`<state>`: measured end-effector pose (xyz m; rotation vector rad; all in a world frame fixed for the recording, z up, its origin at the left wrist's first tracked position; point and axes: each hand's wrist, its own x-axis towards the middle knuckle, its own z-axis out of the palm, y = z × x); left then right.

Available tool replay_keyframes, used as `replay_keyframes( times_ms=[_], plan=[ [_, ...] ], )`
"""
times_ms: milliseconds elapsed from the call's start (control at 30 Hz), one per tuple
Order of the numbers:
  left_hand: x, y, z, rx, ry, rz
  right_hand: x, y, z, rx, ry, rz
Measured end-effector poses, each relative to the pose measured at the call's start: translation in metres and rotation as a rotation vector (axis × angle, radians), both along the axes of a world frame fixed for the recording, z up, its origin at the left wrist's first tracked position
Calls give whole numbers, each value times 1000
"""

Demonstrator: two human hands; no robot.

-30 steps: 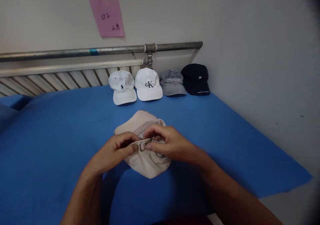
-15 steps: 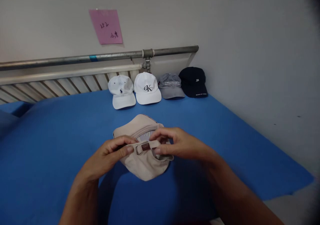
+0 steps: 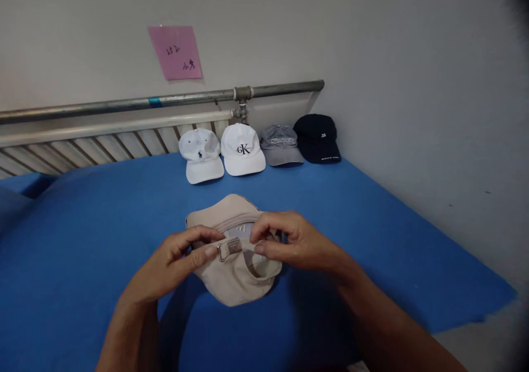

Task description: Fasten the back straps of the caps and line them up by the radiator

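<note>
A beige baseball cap [image 3: 231,284] is held over the blue cloth, its brim pointing away from me and its back opening facing me. My left hand [image 3: 173,262] pinches the cap's rear edge beside the strap's metal buckle [image 3: 222,252], thumb on the outside and fingers inside. Between thumb and fingers, my right hand [image 3: 293,240] grips the right part of the adjusting strap [image 3: 247,245]. A small tag sits on the strap close to the buckle. The fingertips of both hands are partly hidden inside the cap.
Along the back stand a white cap [image 3: 201,154] with a small emblem, a white cap [image 3: 243,150] with black letters, a grey cap [image 3: 281,145] and a black cap [image 3: 317,138]. Behind them run a radiator [image 3: 107,143] and a metal pipe [image 3: 194,97]. A wall [image 3: 433,113] borders the right side.
The strap's tag and buckle have shifted slightly left, and the tag now looks greyer than its earlier brown. The gap under the strap appears wider. The whole view has tilted a little.
</note>
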<state>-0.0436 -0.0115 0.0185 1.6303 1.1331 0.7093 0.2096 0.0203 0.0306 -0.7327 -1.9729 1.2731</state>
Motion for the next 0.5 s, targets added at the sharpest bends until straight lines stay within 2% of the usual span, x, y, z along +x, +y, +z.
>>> replay_keyframes(
  times_ms=[133, 200, 333, 500],
  plan=[
    [14, -4, 10, 294, 255, -14, -4, -2, 0, 167, -31, -31],
    [17, -6, 10, 311, 269, -11, -3, -2, 0, 187, -48, -32],
    [12, -7, 5, 58, 67, -62, -3, -2, -3, 103, -54, -39],
    [10, -3, -6, -130, -230, -152, -13, 5, -21, -7, 24, -202]
  ],
)
